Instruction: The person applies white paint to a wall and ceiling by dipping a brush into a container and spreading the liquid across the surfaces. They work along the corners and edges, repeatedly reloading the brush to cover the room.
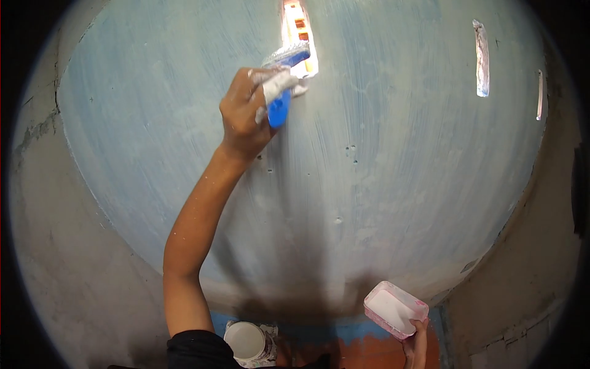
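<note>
My left hand (249, 107), with white paint on its fingers, is closed around the blue handle of a wide paintbrush (278, 111). The brush's head is up against the lower part of a narrow bright slot (311, 52) in the wall. Low on the right, my right hand (418, 332) grips a corner of a pink rectangular tub (393, 307). White paint lies inside the tub and smears its rim. The pale blue wall (393, 184) in front of me shows streaky whitish brush strokes and several small holes.
A paint-splattered bucket (246, 341) with white contents stands below, near my left arm. Two more narrow slots (481, 58) (539, 95) are at the wall's right. Grey unpainted walls (80, 203) flank both sides. An orange-red surface (362, 353) shows at the bottom.
</note>
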The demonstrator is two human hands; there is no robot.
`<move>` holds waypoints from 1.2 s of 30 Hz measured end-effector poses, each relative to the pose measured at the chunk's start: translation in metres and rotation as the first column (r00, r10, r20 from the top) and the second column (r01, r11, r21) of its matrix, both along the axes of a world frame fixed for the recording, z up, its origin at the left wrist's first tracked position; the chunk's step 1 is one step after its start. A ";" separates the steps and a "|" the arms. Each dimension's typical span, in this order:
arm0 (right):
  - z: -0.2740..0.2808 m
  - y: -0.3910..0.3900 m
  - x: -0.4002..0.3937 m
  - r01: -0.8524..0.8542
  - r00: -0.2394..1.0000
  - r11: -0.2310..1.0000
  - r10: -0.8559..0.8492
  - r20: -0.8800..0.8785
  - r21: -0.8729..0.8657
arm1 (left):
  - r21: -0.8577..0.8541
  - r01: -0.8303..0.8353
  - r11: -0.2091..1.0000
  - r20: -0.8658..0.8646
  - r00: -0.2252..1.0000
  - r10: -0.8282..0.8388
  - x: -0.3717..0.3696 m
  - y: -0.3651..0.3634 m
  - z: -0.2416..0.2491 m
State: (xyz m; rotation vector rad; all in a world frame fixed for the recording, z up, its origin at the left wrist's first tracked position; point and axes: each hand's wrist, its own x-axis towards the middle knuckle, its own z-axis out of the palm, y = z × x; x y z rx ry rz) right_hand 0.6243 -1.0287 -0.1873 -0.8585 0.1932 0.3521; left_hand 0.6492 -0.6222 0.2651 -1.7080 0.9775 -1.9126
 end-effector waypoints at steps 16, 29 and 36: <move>-0.023 -0.004 -0.017 0.112 0.994 0.993 -0.112 -0.003 -0.038 | 0.070 -0.023 0.997 -0.914 0.398 0.074 -0.029 -0.006 -0.606; -0.011 0.011 -0.020 0.156 0.988 0.988 -0.156 0.000 0.012 | -0.263 0.154 0.952 -0.504 0.820 -0.272 0.010 -0.005 -0.108; -0.008 0.017 -0.021 0.200 0.980 0.979 -0.200 0.001 -0.027 | -0.102 0.055 0.993 -0.016 0.998 -0.057 0.002 -0.011 0.006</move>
